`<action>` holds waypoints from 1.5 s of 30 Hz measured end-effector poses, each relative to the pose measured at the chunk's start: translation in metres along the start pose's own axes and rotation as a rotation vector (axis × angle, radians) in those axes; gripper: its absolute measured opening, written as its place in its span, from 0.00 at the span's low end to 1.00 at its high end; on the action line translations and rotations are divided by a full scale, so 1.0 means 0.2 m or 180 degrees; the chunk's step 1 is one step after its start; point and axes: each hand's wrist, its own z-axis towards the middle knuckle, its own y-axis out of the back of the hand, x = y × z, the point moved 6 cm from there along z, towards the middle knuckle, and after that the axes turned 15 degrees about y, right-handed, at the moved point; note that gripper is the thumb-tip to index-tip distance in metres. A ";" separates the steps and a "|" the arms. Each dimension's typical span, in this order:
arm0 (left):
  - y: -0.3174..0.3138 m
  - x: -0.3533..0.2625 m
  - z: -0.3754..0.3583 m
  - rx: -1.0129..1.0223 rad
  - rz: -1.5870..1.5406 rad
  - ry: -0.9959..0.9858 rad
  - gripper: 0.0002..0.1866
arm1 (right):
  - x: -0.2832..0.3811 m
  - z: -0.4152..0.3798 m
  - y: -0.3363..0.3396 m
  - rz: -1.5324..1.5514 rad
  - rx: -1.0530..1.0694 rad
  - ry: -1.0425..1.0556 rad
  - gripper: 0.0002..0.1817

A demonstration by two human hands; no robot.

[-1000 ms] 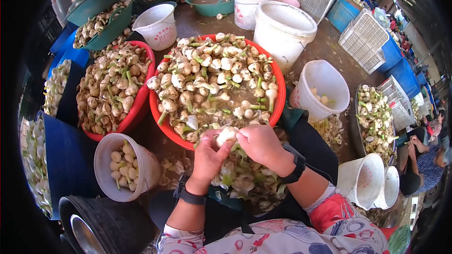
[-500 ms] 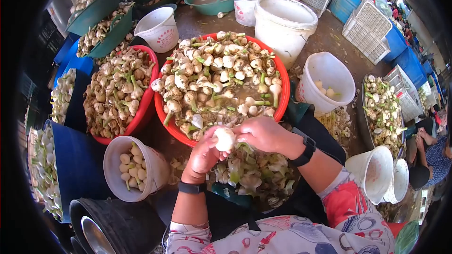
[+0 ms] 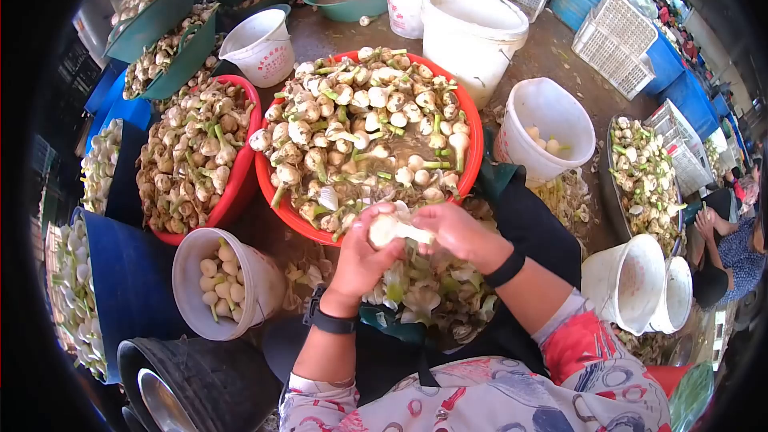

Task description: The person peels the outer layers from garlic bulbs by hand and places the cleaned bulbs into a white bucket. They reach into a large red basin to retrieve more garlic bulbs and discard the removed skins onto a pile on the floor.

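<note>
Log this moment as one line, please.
left hand: holds bulb | right hand: at stem, grip unclear | peelings: below hands | red tub: ahead, bulbs inside

left hand (image 3: 356, 256): fingers (image 3: 370, 212) curled | right hand (image 3: 464, 234): just beside it, fingers bent | forearms (image 3: 326, 358): bare, converging forward

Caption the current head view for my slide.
Left hand grips a smooth white garlic bulb, right hand at its pale stem, near a round orange-red plastic basin of soiled bulbs.
</note>
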 end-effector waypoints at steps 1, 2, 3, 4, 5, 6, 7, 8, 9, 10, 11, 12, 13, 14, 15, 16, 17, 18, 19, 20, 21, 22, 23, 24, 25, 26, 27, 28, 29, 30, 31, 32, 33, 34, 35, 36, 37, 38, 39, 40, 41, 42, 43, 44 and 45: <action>0.00 -0.01 0.00 -0.0024 -0.0014 -0.0004 0.25 | -0.01 -0.02 -0.04 0.0798 -0.0066 -0.0068 0.13; 0.01 -0.03 0.00 0.0142 -0.1171 -0.0178 0.27 | -0.03 0.00 -0.03 0.1218 -0.0146 0.0024 0.10; 0.03 -0.05 0.00 0.0322 -0.2304 -0.0344 0.28 | -0.07 0.00 -0.03 0.1249 -0.0141 0.0026 0.10; 0.07 -0.04 0.01 0.0308 -0.2265 -0.0333 0.31 | -0.01 0.00 -0.02 -0.0605 0.0116 0.1270 0.09; 0.09 -0.02 0.02 0.0289 -0.2239 -0.0338 0.31 | 0.03 -0.03 -0.07 -0.2502 0.0375 0.2474 0.08; 0.09 -0.01 0.04 0.0439 -0.2192 -0.0309 0.32 | -0.10 -0.03 -0.12 -0.3238 0.1286 0.1980 0.09; 0.09 0.01 0.03 0.0592 -0.2145 -0.0267 0.32 | -0.13 -0.04 -0.10 -0.3212 0.1304 0.1998 0.09; 0.09 0.00 0.02 0.0511 -0.1910 -0.0327 0.37 | -0.17 -0.06 -0.08 -0.3777 0.1575 0.1537 0.11; 0.11 0.01 0.02 0.0512 -0.1898 -0.0351 0.37 | -0.20 -0.05 -0.06 -0.4352 0.1836 0.1053 0.12; 0.11 0.04 0.03 0.0623 -0.1785 -0.0254 0.35 | -0.10 -0.01 -0.01 -0.4244 0.0886 0.1403 0.13; 0.10 0.07 0.03 0.0730 -0.1698 -0.0132 0.35 | 0.01 0.00 -0.01 -0.4263 0.0915 0.1387 0.13; 0.09 0.09 0.04 0.0753 -0.1423 -0.0006 0.37 | 0.19 0.00 0.00 -0.3079 0.0506 0.1618 0.10; 0.08 0.09 0.02 0.0777 -0.1425 0.0034 0.37 | 0.31 0.00 0.03 -0.1892 0.0055 0.1821 0.07; 0.07 0.07 0.01 0.0774 -0.1134 0.0116 0.36 | 0.35 0.01 0.02 -0.1890 0.0014 0.1823 0.07; 0.05 0.05 0.00 0.0771 -0.0842 0.0200 0.36 | 0.40 0.00 -0.05 -0.2136 0.0493 0.2330 0.06; 0.03 0.04 -0.01 0.0856 -0.0803 0.0232 0.36 | 0.44 -0.04 -0.11 -0.2383 0.1000 0.2823 0.04; 0.02 0.02 -0.02 0.0875 -0.0808 0.0235 0.36 | 0.45 -0.05 -0.12 -0.2394 0.0987 0.2812 0.04; 0.01 0.00 -0.03 0.0873 -0.0692 0.0303 0.36 | 0.46 -0.07 -0.14 -0.2610 0.1054 0.2848 0.04; 0.02 0.00 -0.04 0.0864 -0.0572 0.0373 0.35 | 0.46 -0.09 -0.16 -0.2818 0.1124 0.2887 0.04; 0.02 0.00 -0.04 0.1035 -0.0550 0.0667 0.30 | 0.45 -0.11 -0.17 -0.2967 0.1173 0.2849 0.03; 0.00 -0.01 -0.05 0.1035 -0.0547 0.0674 0.30 | 0.44 -0.12 -0.18 -0.2960 0.1170 0.2846 0.03; 0.00 -0.04 -0.07 0.0861 -0.0514 0.0651 0.30 | 0.44 -0.12 -0.16 -0.2845 0.0821 0.2859 0.04; 0.00 -0.06 -0.09 0.0691 -0.0478 0.0629 0.31 | 0.44 -0.12 -0.14 -0.2726 0.0471 0.2862 0.05; 0.01 0.00 -0.07 0.0855 -0.0591 0.0703 0.31 | 0.43 -0.11 -0.10 -0.2891 0.0014 0.2957 0.03; 0.00 0.00 -0.07 0.0862 -0.0589 0.0701 0.31 | 0.42 -0.09 -0.05 -0.2767 -0.0181 0.2737 0.03; -0.01 -0.03 -0.07 0.0843 -0.1015 0.0463 0.31 | 0.42 -0.09 0.02 -0.2695 -0.0590 0.2594 0.04; 0.00 -0.05 -0.08 0.0814 -0.1440 0.0216 0.32 | 0.41 -0.08 0.08 -0.2615 -0.0987 0.2452 0.04; 0.00 -0.07 -0.07 0.0979 -0.1780 0.0073 0.30 | 0.35 -0.06 0.13 -0.2372 -0.1081 0.2109 0.09; 0.00 -0.06 -0.06 0.0970 -0.1779 0.0041 0.30 | 0.25 -0.03 0.16 -0.2379 -0.1066 0.2138 0.09; 0.00 -0.07 -0.05 0.1081 -0.2045 -0.0035 0.28 | 0.05 0.03 0.15 -0.3464 -0.0301 0.1490 0.12; 0.00 -0.07 -0.05 0.1201 -0.2305 -0.0103 0.26 | -0.10 0.06 0.14 -0.4474 0.0486 0.0758 0.15; 0.01 -0.08 -0.05 0.1198 -0.2599 -0.0096 0.23 | -0.06 0.05 0.12 -0.4505 0.0491 0.0788 0.15; 0.04 -0.07 -0.03 0.1176 -0.2629 -0.0133 0.23 | -0.02 0.02 0.08 -0.4233 0.0746 0.0787 0.16; 0.09 -0.02 0.00 0.1091 -0.2963 -0.0019 0.22 | 0.00 -0.01 0.03 -0.3934 0.1007 0.0762 0.17; 0.13 0.01 0.02 0.1007 -0.3288 0.0101 0.21 | 0.03 -0.02 -0.01 -0.3935 0.1047 0.0757 0.17; 0.16 0.01 0.02 0.1067 -0.3633 -0.0062 0.20 | 0.10 -0.01 -0.02 -0.3646 0.0642 0.0999 0.16; 0.22 0.01 0.02 0.0803 -0.3702 -0.0233 0.19 | 0.15 -0.01 -0.02 -0.3349 0.0233 0.1226 0.15; 0.31 -0.03 0.00 0.0535 -0.3873 -0.0532 0.17 | 0.15 0.01 0.00 -0.3377 0.0251 0.1216 0.15; 0.48 0.00 0.00 0.0024 -0.4320 -0.0816 0.16 | 0.15 0.04 0.03 -0.3456 0.0190 0.1167 0.14; 0.66 0.02 -0.06 -0.0283 -0.4168 -0.1373 0.18 | 0.15 0.08 0.07 -0.3533 0.0126 0.1125 0.13; 0.86 0.06 -0.14 -0.1393 -0.4167 -0.1677 0.20 | 0.12 0.13 0.14 -0.3563 0.0147 0.1116 0.13; 0.94 0.04 -0.24 -0.2238 -0.4547 -0.1892 0.24 | 0.08 0.18 0.26 -0.3426 -0.0275 0.1100 0.12; 1.00 0.06 -0.32 -0.2774 -0.4856 -0.2092 0.29 | 0.03 0.25 0.36 -0.3277 -0.0695 0.1086 0.11; 0.95 0.07 -0.28 -0.2682 -0.5118 -0.1535 0.31 | -0.01 0.33 0.40 -0.3313 -0.0680 0.1084 0.11; 0.86 0.09 -0.23 -0.2569 -0.5356 -0.0971 0.32 | -0.02 0.42 0.44 -0.3637 -0.0822 0.1218 0.10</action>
